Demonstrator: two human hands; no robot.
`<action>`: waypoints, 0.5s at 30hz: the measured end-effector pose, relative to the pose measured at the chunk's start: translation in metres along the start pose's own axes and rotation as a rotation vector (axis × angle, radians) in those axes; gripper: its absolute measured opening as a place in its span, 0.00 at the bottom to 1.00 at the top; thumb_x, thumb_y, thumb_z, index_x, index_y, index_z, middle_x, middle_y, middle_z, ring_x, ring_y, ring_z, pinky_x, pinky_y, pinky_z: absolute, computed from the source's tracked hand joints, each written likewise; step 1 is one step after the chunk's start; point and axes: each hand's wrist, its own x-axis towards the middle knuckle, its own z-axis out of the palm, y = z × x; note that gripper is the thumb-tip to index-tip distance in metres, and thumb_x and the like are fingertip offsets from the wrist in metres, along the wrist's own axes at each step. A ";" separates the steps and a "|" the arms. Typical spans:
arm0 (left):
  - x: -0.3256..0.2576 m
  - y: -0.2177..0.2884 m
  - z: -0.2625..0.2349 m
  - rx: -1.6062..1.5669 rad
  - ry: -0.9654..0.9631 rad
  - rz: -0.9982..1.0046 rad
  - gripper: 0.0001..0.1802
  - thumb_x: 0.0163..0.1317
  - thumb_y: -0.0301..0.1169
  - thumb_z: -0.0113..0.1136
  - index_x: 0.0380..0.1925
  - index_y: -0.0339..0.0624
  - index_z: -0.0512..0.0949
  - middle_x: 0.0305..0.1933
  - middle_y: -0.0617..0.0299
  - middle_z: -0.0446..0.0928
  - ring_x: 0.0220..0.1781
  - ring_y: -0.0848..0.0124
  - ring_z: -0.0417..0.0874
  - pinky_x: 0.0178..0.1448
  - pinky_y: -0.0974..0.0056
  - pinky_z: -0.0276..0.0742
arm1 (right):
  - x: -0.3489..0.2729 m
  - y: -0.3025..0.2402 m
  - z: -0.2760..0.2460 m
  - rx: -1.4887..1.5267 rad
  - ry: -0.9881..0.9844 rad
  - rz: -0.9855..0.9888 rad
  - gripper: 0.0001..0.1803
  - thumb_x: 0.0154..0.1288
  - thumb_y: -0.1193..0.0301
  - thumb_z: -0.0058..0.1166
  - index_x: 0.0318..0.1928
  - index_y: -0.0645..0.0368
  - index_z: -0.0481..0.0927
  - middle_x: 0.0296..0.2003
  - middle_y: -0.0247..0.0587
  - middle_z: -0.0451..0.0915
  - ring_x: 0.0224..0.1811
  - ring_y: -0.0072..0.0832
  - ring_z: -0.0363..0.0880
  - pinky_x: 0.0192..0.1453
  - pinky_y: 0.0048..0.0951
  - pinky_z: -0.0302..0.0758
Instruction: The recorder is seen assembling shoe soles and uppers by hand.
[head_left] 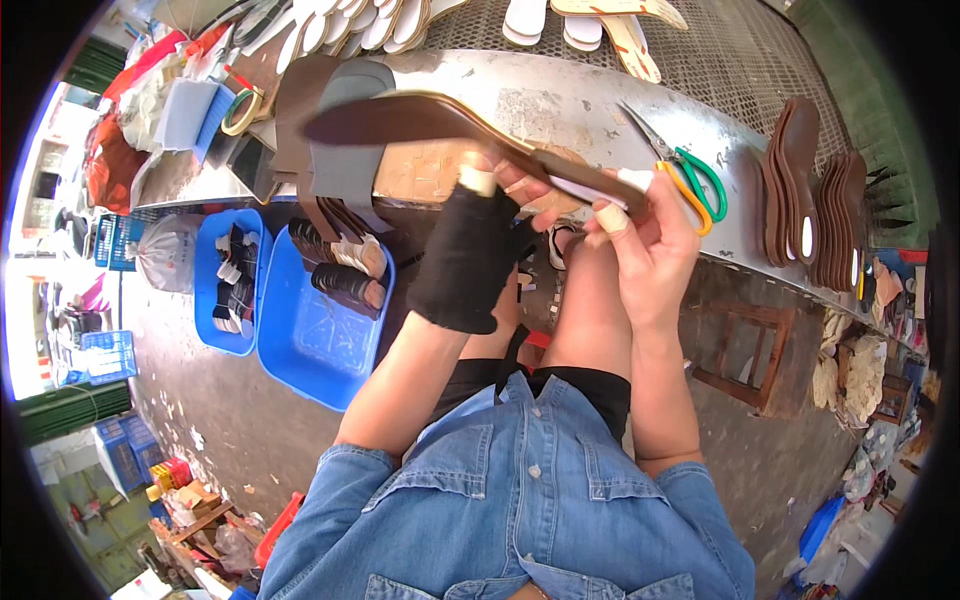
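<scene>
A long brown shoe insole [425,118] with a pale edge is held up slantwise between my hands over the bench edge. My left hand [468,250], in a black fingerless glove with tape on the thumb, grips its underside near the middle. At the lower right end, my right hand [652,245] pinches the insole between a taped thumb and the fingers. Scissors [682,154] with green and yellow handles lie just beyond the right hand. Beneath the insole, a tan board [410,172] on the bench is partly covered.
Stacked brown insoles [790,180] stand at the bench's right end. Dark and grey sheets [345,175] hang over the front edge. A blue bin [320,345] with bundled pieces and a smaller blue bin [228,338] are at lower left. A wooden stool [745,350] stands right.
</scene>
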 end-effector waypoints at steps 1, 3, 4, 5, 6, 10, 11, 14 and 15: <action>0.000 0.009 -0.009 -0.085 -0.224 -0.003 0.24 0.66 0.48 0.52 0.50 0.41 0.67 0.47 0.58 0.74 0.48 0.66 0.76 0.50 0.62 0.76 | 0.003 0.000 -0.003 0.002 -0.003 -0.003 0.14 0.59 0.82 0.55 0.47 0.67 0.75 0.36 0.36 0.78 0.33 0.21 0.78 0.35 0.21 0.75; 0.005 0.009 -0.012 -0.054 -0.205 0.013 0.23 0.66 0.45 0.52 0.52 0.41 0.66 0.48 0.58 0.74 0.49 0.66 0.77 0.51 0.62 0.76 | 0.004 0.001 -0.007 -0.628 -0.095 -0.676 0.16 0.57 0.85 0.52 0.48 0.67 0.75 0.38 0.38 0.77 0.38 0.22 0.78 0.37 0.21 0.75; 0.009 0.009 -0.012 -0.023 -0.191 0.025 0.23 0.65 0.42 0.53 0.54 0.40 0.66 0.49 0.57 0.74 0.50 0.66 0.77 0.52 0.61 0.76 | -0.002 0.000 -0.007 -0.673 -0.143 -0.666 0.22 0.55 0.87 0.50 0.52 0.65 0.73 0.41 0.40 0.76 0.40 0.24 0.77 0.39 0.23 0.75; 0.014 0.012 -0.012 0.010 -0.179 0.040 0.23 0.65 0.39 0.54 0.55 0.40 0.66 0.50 0.57 0.75 0.50 0.66 0.78 0.53 0.60 0.76 | -0.005 0.001 -0.004 -0.663 -0.148 -0.670 0.22 0.55 0.87 0.50 0.52 0.65 0.73 0.41 0.40 0.76 0.40 0.24 0.77 0.39 0.23 0.75; 0.015 0.015 -0.012 0.044 -0.167 0.054 0.23 0.65 0.36 0.54 0.57 0.39 0.65 0.51 0.57 0.75 0.51 0.66 0.78 0.53 0.60 0.77 | -0.009 0.002 -0.001 -0.500 -0.065 -0.474 0.23 0.56 0.87 0.50 0.54 0.65 0.72 0.42 0.40 0.76 0.40 0.24 0.77 0.39 0.23 0.75; 0.007 0.029 -0.003 0.089 -0.176 -0.052 0.23 0.64 0.34 0.56 0.56 0.38 0.66 0.48 0.59 0.77 0.46 0.68 0.80 0.47 0.64 0.79 | -0.017 0.004 -0.019 0.480 -0.195 0.303 0.12 0.57 0.79 0.55 0.43 0.64 0.75 0.34 0.38 0.78 0.27 0.19 0.75 0.29 0.20 0.75; 0.008 0.027 -0.003 0.089 -0.181 -0.058 0.23 0.64 0.34 0.56 0.56 0.38 0.66 0.48 0.59 0.77 0.46 0.68 0.80 0.47 0.64 0.79 | -0.022 0.004 -0.024 0.627 -0.386 0.406 0.11 0.57 0.77 0.56 0.41 0.64 0.75 0.31 0.38 0.78 0.26 0.19 0.75 0.29 0.20 0.74; 0.010 0.015 -0.008 0.133 -0.248 -0.086 0.23 0.62 0.34 0.59 0.55 0.39 0.69 0.44 0.62 0.78 0.40 0.71 0.80 0.41 0.67 0.78 | -0.026 0.017 -0.016 0.632 -0.406 0.459 0.07 0.58 0.74 0.59 0.33 0.61 0.74 0.27 0.34 0.78 0.22 0.16 0.75 0.22 0.16 0.71; 0.009 0.011 -0.012 0.219 -0.217 -0.114 0.22 0.61 0.34 0.61 0.53 0.40 0.71 0.42 0.63 0.78 0.38 0.73 0.80 0.39 0.68 0.77 | -0.021 0.022 -0.015 0.640 -0.370 0.464 0.07 0.58 0.73 0.59 0.31 0.61 0.74 0.26 0.33 0.78 0.20 0.14 0.73 0.20 0.14 0.69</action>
